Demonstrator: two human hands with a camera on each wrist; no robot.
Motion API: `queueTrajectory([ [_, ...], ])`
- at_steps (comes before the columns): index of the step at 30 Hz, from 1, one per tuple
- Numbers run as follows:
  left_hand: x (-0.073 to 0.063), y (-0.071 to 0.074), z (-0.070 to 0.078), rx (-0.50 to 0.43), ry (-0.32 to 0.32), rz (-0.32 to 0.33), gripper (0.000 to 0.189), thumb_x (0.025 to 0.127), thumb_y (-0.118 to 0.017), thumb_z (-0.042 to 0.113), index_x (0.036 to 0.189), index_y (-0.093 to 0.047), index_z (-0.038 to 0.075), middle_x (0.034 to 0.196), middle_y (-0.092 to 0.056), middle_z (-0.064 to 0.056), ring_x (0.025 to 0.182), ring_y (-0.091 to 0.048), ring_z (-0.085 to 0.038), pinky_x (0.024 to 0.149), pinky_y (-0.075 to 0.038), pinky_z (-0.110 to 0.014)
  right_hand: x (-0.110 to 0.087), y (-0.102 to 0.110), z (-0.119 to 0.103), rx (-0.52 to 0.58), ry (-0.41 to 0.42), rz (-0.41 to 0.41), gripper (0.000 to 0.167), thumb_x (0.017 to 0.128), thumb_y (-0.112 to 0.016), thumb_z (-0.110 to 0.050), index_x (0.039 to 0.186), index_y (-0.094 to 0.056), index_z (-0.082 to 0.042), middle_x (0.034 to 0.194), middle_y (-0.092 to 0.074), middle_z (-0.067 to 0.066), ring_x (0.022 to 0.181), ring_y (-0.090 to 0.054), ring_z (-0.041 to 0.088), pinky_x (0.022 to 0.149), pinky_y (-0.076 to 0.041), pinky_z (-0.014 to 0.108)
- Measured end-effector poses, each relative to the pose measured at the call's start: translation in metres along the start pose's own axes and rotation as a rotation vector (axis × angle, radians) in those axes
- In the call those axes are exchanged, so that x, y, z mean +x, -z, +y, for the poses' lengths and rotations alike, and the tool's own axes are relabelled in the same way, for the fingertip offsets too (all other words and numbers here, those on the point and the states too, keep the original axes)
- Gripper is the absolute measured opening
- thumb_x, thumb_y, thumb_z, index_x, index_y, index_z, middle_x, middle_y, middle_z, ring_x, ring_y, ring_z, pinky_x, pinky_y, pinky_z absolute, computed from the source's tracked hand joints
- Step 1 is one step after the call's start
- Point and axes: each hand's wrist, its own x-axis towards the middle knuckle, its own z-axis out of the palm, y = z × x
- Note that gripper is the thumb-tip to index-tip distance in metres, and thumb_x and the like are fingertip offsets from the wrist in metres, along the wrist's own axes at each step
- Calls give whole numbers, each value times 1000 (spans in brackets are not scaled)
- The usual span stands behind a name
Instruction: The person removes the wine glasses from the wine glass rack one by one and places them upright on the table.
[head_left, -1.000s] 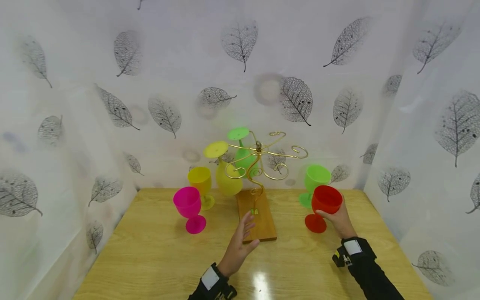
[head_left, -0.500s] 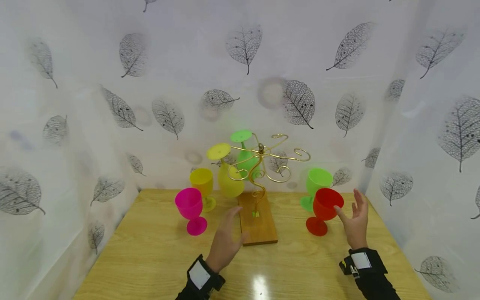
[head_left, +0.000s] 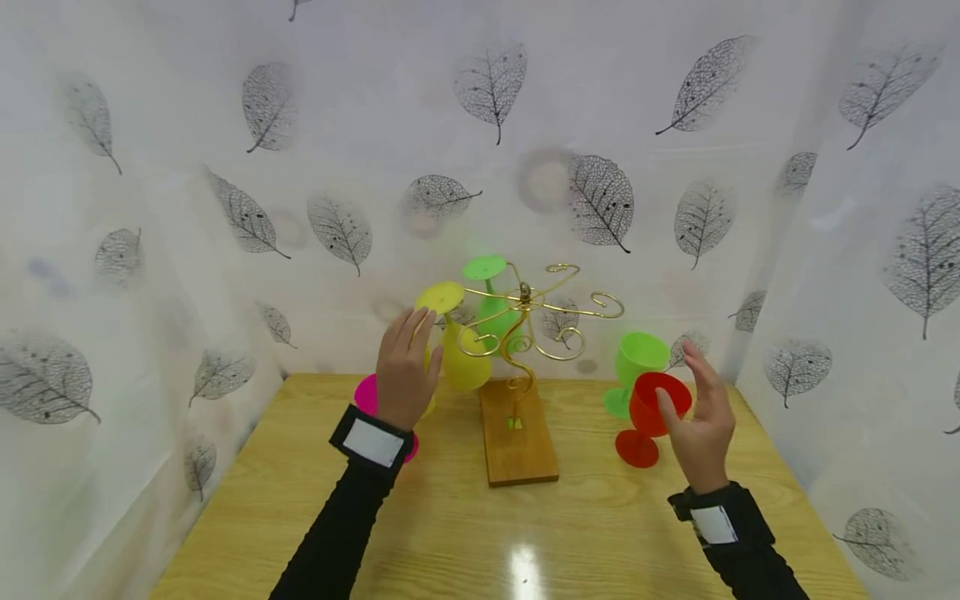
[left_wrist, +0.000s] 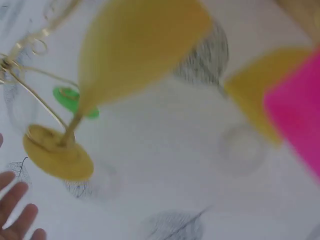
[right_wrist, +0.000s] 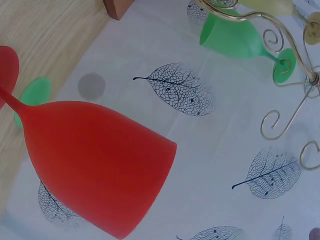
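Note:
My left hand (head_left: 405, 371) is raised with its fingers extended, fingertips right at the foot of the upside-down yellow goblet (head_left: 467, 362) that hangs from a gold wire rack (head_left: 527, 296). It overlaps the pink goblet (head_left: 366, 393) and hides most of another yellow goblet (left_wrist: 267, 90) on the table. In the left wrist view the fingers stay below the hanging goblet's foot. Beside the upright red goblet (head_left: 647, 421) is my right hand (head_left: 705, 429), thumb and fingers spread apart. The right wrist view shows the red bowl (right_wrist: 95, 160) with no fingers round it.
A green goblet (head_left: 495, 317) hangs upside down at the rack's back left; its other hooks carry nothing. The rack rises from a wooden base (head_left: 522, 458). Behind the red goblet stands a light green one (head_left: 639, 358). A leaf-print curtain (head_left: 420, 100) encloses the table's back and sides.
My left hand has moved up and left from the rack base toward the hanging yellow goblet. My right hand has let go of the red goblet and stays beside it.

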Motion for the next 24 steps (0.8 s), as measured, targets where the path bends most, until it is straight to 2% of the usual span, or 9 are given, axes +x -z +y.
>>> queueTrajectory([
  [2,13,-3,-4,115,-76,16,42,78,-75,8,118,-63,0,119,-65,-14,120,-54,-30,104,-43,-42,-3,-7,0,-80,105,-40,37,90,-61,-8,115,-53,19,127,-57,25,127,-50,12,107,-37,19],
  [4,23,-6,-7,210,-143,18,37,79,-74,9,114,-66,1,116,-68,-12,119,-57,-28,104,-44,-41,-9,-12,4,-165,210,-94,44,92,-60,-24,111,-59,16,118,-61,28,124,-53,8,103,-40,15],
  [7,32,-12,-11,280,-202,-9,33,80,-73,8,112,-68,3,114,-69,-11,116,-59,-26,102,-46,-39,-18,-18,9,-192,301,-172,48,93,-58,-33,108,-63,13,111,-65,27,120,-55,5,98,-42,12],
  [13,34,-22,-20,235,-169,-131,29,84,-66,1,113,-67,3,113,-69,-12,109,-64,-25,95,-51,-36,-32,-20,11,-151,267,-215,46,92,-58,-32,109,-63,11,113,-67,21,118,-56,3,87,-45,6],
  [15,32,-23,-22,206,-155,-150,29,85,-63,-2,113,-67,3,111,-70,-13,104,-66,-25,91,-53,-35,-33,-20,12,-147,261,-212,46,92,-58,-32,110,-63,11,111,-67,23,115,-59,3,78,-45,2],
  [18,31,-23,-23,190,-161,-144,28,85,-62,-4,112,-67,2,109,-70,-13,99,-68,-25,86,-55,-34,-32,-19,13,-150,254,-205,47,93,-57,-32,110,-63,11,109,-67,24,93,-65,3,57,-37,-1],
  [20,32,-23,-23,195,-172,-132,28,85,-62,-4,112,-67,2,109,-70,-13,99,-68,-25,86,-55,-33,-32,-19,13,-153,242,-201,48,93,-56,-32,110,-63,12,109,-67,23,80,-64,7,45,-28,5],
  [22,33,-22,-21,207,-182,-117,27,85,-62,-3,111,-67,1,109,-70,-13,99,-68,-24,85,-55,-32,-32,-19,12,-156,231,-200,48,94,-55,-33,110,-63,12,109,-67,22,60,-53,6,42,-22,7],
  [24,34,-22,-20,220,-187,-100,26,84,-63,-4,109,-68,1,108,-70,-13,98,-69,-24,84,-55,-32,-33,-19,12,-159,224,-199,48,94,-55,-33,110,-62,12,110,-67,22,52,-44,4,42,-22,6],
])
